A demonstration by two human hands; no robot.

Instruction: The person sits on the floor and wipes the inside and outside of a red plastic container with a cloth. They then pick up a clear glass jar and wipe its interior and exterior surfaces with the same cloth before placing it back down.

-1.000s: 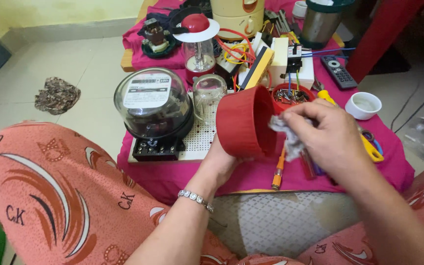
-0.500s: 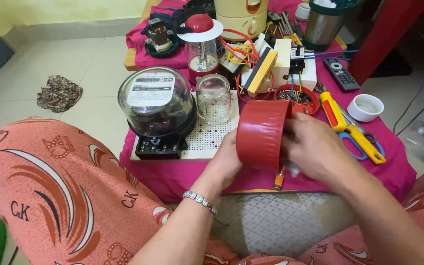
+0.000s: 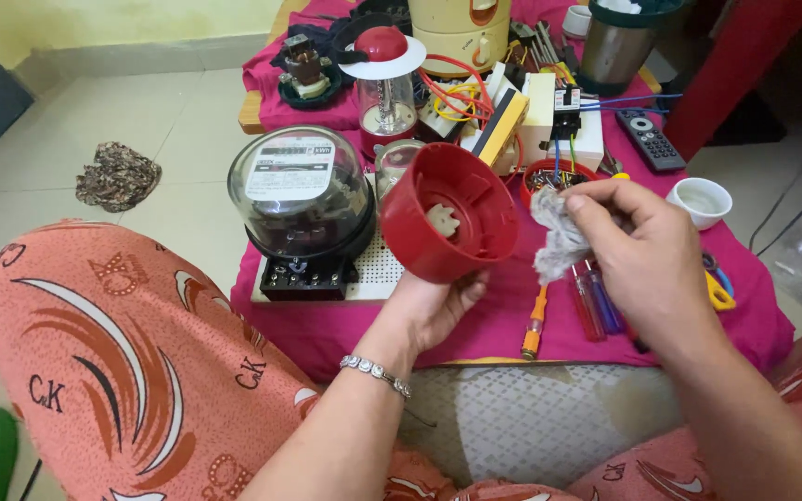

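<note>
While the left hand [image 3: 438, 311] cups the red plastic housing [image 3: 449, 215] from below, grip clamped on its underside, the housing is held above the near edge of the worktop [image 3: 364, 325], tilted so its open mouth faces up and toward the right hand; a pale toothed coupling sits at its centre. Right hand [image 3: 638, 250] is just beside the rim, on the mouth side, fingers pinched together on a crumpled grey-white rag [image 3: 557, 239]. Rag and rim are close but apart, gap small. Housing's axis runs roughly from the left palm toward the rag, so the right hand is the one lined up with the opening. Compared with half a second ago: the right hand then covered the housing's mouth; now it is drawn clear to the right and the interior shows. Behind: a glass-domed electricity meter [image 3: 297, 199] at the worktop's left near corner, screwdrivers [image 3: 596, 311] under the right hand, possibly three, partly hidden.
</note>
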